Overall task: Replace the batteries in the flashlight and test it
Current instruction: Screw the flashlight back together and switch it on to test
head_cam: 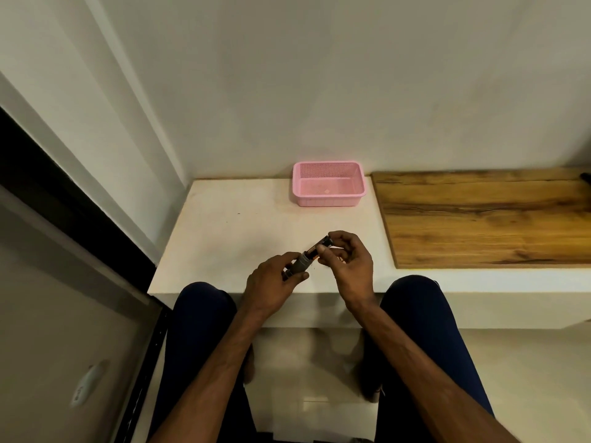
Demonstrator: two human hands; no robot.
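A small dark grey flashlight (301, 263) is held just above the white counter's front edge, tilted up to the right. My left hand (271, 287) grips its lower end. A black battery holder (321, 246) with orange inside sticks out of the flashlight's upper end. My right hand (350, 260) pinches that holder between thumb and fingers. Something small and orange shows between my right fingers; I cannot tell what it is.
A pink perforated plastic basket (328, 199) stands at the back of the white counter (224, 238), against the wall. A wooden board (486, 219) covers the counter's right part. My knees in dark trousers sit below the counter's front edge.
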